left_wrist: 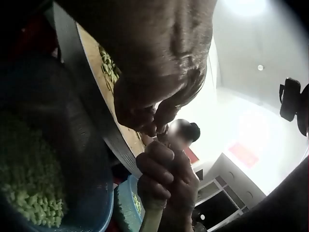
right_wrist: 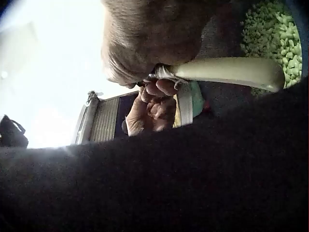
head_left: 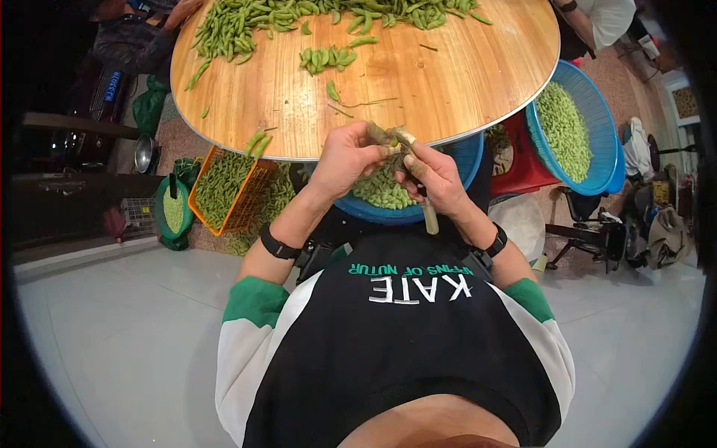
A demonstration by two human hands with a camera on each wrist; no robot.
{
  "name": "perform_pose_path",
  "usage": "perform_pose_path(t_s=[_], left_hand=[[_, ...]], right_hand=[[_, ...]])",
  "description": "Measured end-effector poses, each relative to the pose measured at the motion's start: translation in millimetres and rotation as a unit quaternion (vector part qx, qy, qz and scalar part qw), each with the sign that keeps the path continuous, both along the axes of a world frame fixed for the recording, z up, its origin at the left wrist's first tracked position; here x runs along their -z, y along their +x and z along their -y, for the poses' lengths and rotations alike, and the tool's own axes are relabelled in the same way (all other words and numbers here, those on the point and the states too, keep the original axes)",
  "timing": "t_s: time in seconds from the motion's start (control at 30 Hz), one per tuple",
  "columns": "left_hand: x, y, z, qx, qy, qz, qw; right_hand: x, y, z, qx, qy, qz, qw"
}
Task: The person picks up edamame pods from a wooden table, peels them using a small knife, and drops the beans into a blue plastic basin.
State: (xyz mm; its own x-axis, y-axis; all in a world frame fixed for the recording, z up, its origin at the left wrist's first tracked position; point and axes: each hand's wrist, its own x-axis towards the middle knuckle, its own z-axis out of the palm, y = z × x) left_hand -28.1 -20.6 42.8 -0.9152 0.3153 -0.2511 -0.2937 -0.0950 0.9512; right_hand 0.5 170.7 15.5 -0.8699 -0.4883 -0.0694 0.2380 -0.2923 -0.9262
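Pod [head_left: 393,140] near wooden table [head_left: 463,82].
Left hand [head_left: 347,159] pinches it; right hand [head_left: 441,181] grips pale-handled tool [right_wrist: 231,72]: best kept over basin [head_left: 470,154].

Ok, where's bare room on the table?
Two patches on the table, stray bits aside: right of the small pod clump, out to the right edge; left of it, between the big pod pile and the near-edge pods. Crowded: under that pile, and by the left hand and right hand.
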Motion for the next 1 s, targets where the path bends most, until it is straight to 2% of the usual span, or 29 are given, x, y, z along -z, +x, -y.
perform_pose_path(t_s=[0.13,0.37,0.53,0.6,0.73,0.83,0.9,0.93,1.0], left_hand=[[-5,3,-5,-0.029,0.047,0.037,0.998],[-4,7,2,0.013,-0.023,-0.012,1.0],[-7,9,-1,0.017,-0.031,-0.043,0.998],[-1,8,0,0.039,-0.001,-0.074,0.996],[1,6,1,0.054,0.021,-0.07,0.996],[4,4,1,0.08,0.03,-0.055,0.995],[2,4,-2,0.096,0.149,0.064,0.982],[6,4,-4,0.095,0.149,0.065,0.982],[18,4,-7,0.105,0.234,0.139,0.956]], right_hand=[[0,-1,0,0.0,-0.012,-0.021,1.0],[1,0,-2,-0.012,-0.027,-0.003,1.0],[-11,5,-3,-0.02,-0.102,0.055,0.993],[-6,4,-6,-0.016,-0.083,0.032,0.996],[-2,6,-9,-0.003,-0.055,0.0,0.998],[-8,8,-12,-0.006,-0.063,0.019,0.998],[-2,6,-16,-0.025,-0.092,0.036,0.995],[1,5,-18,-0.044,-0.122,0.052,0.99],[6,5,-20,-0.045,-0.123,0.066,0.989]])
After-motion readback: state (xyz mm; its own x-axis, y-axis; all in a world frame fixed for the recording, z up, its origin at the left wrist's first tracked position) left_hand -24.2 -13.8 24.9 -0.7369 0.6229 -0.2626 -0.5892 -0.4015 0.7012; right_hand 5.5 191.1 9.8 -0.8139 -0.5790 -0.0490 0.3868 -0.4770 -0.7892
